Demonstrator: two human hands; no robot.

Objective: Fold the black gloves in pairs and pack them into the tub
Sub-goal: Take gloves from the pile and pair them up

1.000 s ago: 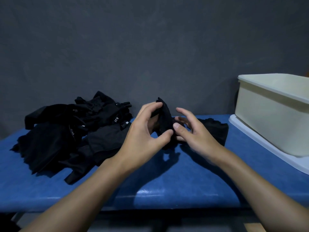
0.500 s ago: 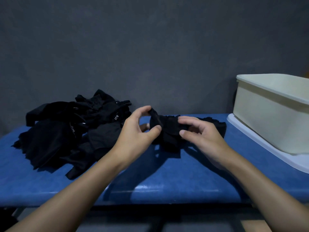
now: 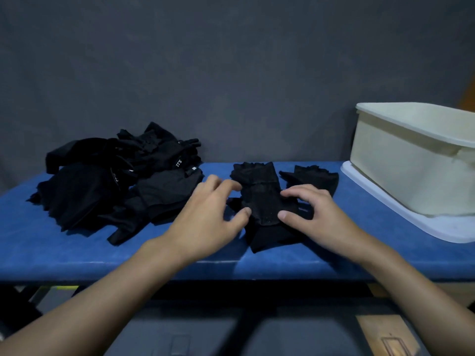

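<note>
A black fingerless glove [image 3: 261, 201] lies flat on the blue table [image 3: 77, 255], cuff toward me. My left hand [image 3: 208, 219] rests at its left edge with spread fingers, the thumb tip touching the fabric. My right hand [image 3: 317, 217] rests on its right edge in the same way, thumb on the glove. A second black glove [image 3: 312, 177] lies just behind my right hand. A loose pile of black gloves [image 3: 113, 181] covers the table's left part. The cream tub [image 3: 411, 160] stands at the right; its inside is hidden.
The tub sits on a white lid or tray [image 3: 385, 209] at the table's right end. A dark grey wall [image 3: 231, 73] rises directly behind the table. The table's front edge runs just under my forearms, with dark floor below.
The glove that both hands held up, bunched above the table, now lies spread flat on it. Both hands have come down and their fingers have spread along its sides.
</note>
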